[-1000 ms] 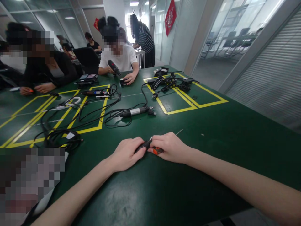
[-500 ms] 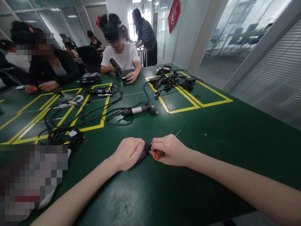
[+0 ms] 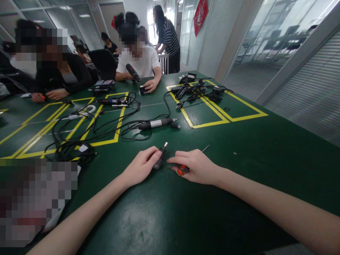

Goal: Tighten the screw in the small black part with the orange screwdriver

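My left hand (image 3: 142, 164) is closed around a short dark plug-like piece (image 3: 159, 161) with a shiny metal tip, which slants up and away from me. To its right, my right hand (image 3: 198, 164) keeps a screwdriver (image 3: 183, 170) tucked in its palm. The orange and black handle end shows below the fingers, and the thin shaft sticks out past the knuckles. A tiny dark bit (image 3: 169, 167) appears by the right thumb tip; I cannot make out what it is. A small gap separates the right fingertips from the dark piece.
A corded black-and-silver tool (image 3: 156, 123) lies ahead on the green table (image 3: 239, 198). Coiled black cables (image 3: 77, 150) spread to the left, and black adapters and cords (image 3: 191, 90) lie at the far right. Across the table, a person in white holds a dark handheld tool (image 3: 132, 72).
My hands have moved apart. The dark piece has turned more upright in my left hand and its metal tip now shows. The screwdriver stays in my right hand, its fingers now stretched further forward.
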The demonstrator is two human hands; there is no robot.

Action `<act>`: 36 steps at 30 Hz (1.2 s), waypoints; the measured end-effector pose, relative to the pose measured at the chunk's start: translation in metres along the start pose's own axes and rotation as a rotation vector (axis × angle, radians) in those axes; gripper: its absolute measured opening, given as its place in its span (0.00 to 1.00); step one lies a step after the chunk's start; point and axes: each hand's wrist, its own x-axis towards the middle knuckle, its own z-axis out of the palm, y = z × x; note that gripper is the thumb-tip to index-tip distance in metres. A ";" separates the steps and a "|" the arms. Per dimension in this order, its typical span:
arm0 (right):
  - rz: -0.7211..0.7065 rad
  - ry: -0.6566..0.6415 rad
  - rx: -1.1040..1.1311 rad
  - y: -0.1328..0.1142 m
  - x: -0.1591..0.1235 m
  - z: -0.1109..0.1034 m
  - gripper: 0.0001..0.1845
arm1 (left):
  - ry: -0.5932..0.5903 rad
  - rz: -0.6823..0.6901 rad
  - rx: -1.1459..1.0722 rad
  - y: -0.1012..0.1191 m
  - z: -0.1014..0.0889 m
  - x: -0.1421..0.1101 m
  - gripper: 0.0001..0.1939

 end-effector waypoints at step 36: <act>-0.250 0.425 0.061 0.006 0.008 -0.024 0.10 | 0.023 0.305 0.259 -0.008 0.005 -0.006 0.26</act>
